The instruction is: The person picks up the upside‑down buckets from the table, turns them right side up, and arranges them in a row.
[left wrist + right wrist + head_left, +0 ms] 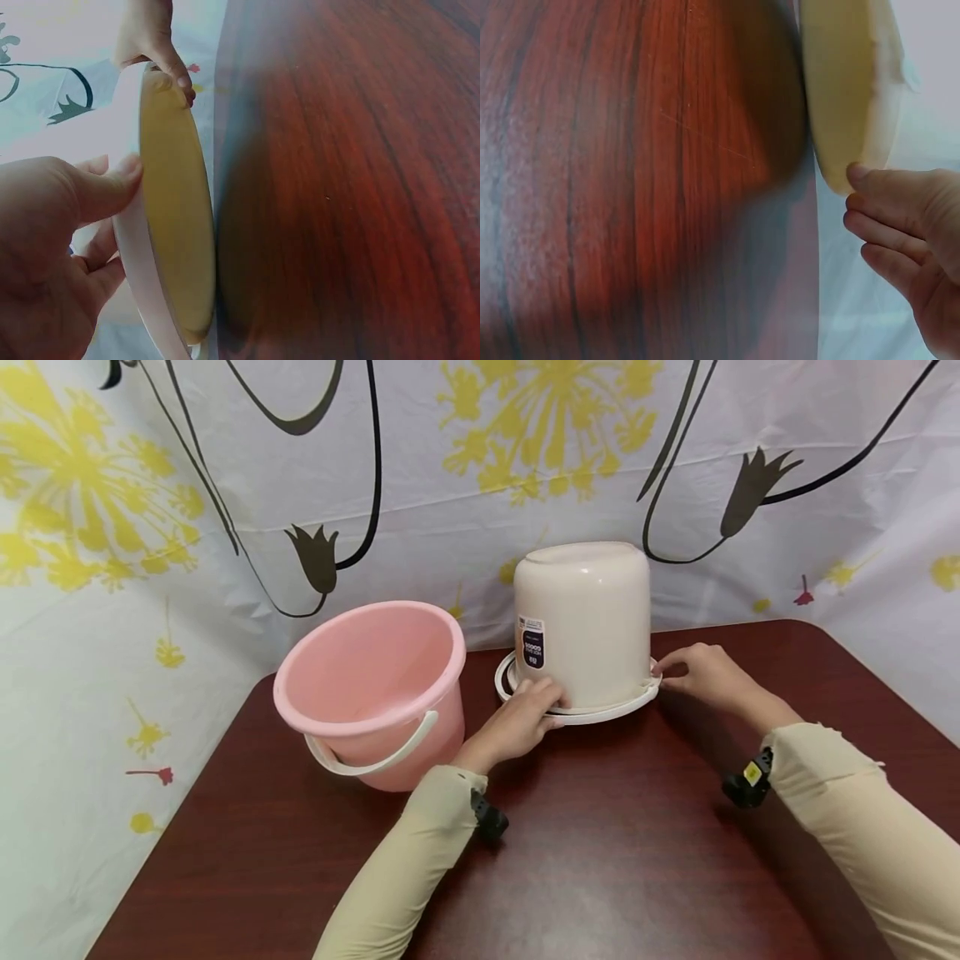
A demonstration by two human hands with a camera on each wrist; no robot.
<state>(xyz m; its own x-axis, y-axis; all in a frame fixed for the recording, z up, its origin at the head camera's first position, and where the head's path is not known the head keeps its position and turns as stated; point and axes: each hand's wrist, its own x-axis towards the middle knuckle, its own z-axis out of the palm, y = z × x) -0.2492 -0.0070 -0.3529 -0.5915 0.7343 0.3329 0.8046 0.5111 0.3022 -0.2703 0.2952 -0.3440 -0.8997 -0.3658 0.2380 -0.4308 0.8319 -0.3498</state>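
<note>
A cream bucket (592, 618) with a label on its side stands upside down toward the back of the table in the head view. My left hand (525, 718) grips the front left of its rim, the thumb on the lip and fingers against the outer wall. At the right of the rim, the thumb and fingers of my right hand (708, 677) pinch the edge. From the left wrist view, the bucket's yellowish underside opening (176, 210) shows, its near edge lifted off the tabletop. The right wrist view has the right thumb on the rim's edge.
A pink bucket (442, 727) with a white handle (375, 767) stands upright on the left, close to my left forearm. The dark red wooden table (645, 860) runs back to a patterned cloth (420, 468) hanging behind both buckets.
</note>
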